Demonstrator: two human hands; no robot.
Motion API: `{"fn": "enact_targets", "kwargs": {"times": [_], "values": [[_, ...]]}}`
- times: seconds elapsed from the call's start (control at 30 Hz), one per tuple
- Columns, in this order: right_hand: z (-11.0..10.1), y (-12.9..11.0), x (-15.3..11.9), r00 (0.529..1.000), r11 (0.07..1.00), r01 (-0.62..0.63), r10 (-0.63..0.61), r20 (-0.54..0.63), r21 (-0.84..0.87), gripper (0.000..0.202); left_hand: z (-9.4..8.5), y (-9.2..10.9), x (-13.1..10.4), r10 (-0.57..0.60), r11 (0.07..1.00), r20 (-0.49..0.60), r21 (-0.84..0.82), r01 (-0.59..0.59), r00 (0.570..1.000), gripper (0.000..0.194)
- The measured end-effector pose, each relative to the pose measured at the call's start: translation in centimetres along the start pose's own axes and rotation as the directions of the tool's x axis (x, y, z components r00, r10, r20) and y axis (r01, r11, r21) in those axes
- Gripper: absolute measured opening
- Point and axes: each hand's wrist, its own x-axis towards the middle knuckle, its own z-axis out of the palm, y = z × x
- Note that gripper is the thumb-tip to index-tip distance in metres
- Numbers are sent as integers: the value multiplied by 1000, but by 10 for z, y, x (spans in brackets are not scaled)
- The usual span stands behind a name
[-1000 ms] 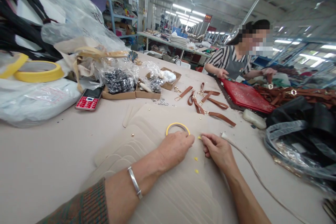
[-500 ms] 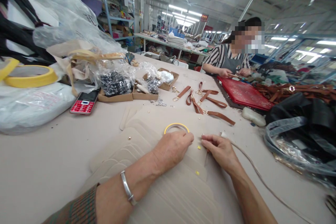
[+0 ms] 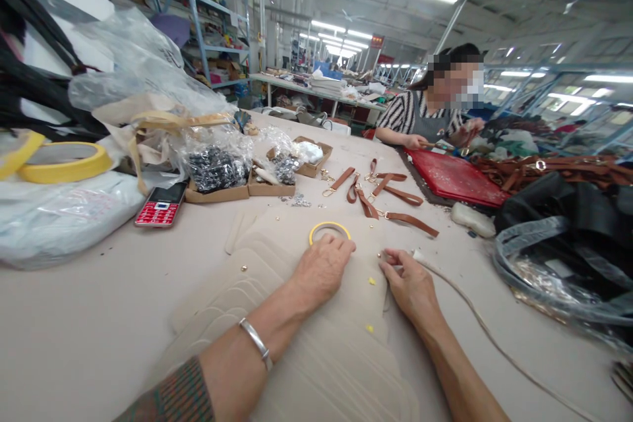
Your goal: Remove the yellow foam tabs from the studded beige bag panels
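Observation:
My left hand [image 3: 324, 267] is closed, knuckles up, around the near side of a roll of yellow tape [image 3: 320, 225], hiding part of the ring. To the right, the thumb and forefinger of my right hand [image 3: 408, 280] are pinched together at a small gold-coloured metal stud [image 3: 379, 255]. Both hands are over a fanned stack of beige panels [image 3: 297, 349]. Two bits of yellow tape [image 3: 372, 281] stick to the panels below my fingers. Another stud [image 3: 244, 268] sits on a panel further left.
Brown leather straps [image 3: 410, 223] with metal clasps lie beyond the panels. Cardboard boxes [image 3: 217, 196] of wrapped parts and a red phone [image 3: 161, 206] are at left. A white cord [image 3: 487, 330] runs along the right. Across the table, a person [image 3: 415, 119] works beside a red board [image 3: 455, 175].
My left hand and the tape roll have shifted slightly away from me. The stud at my right fingertips now shows more clearly. The person opposite has raised a hand.

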Motion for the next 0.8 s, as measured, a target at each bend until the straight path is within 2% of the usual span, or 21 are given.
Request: {"fn": "enact_targets", "kwargs": {"times": [0.23,0.37,0.43,0.5,0.57,0.67,0.8], "values": [[4,-3,3,999,1000,20,-20,-28,2,35,-13,1,-14,16,998,40,61,-19,999,13],[-6,-12,1,994,988,62,-47,-101,144,30,-12,1,-19,117,991,-66,-61,-121,991,18],[-12,-21,-3,998,952,67,-65,-16,300,28,-10,2,-19,161,970,-128,-164,-180,979,21],[-16,-31,-8,982,904,90,-151,114,417,24,-7,3,-19,195,943,-176,-237,-234,965,26],[-17,-41,-12,944,872,186,-286,164,453,20,-6,4,-19,209,929,-206,-264,-260,956,36],[-17,-49,-16,899,837,346,-425,105,425,18,-5,4,-21,196,937,-205,-250,-245,959,42],[-15,-49,-16,874,817,435,-484,41,380,15,-8,6,-22,178,956,-169,-206,-211,969,35]]}}
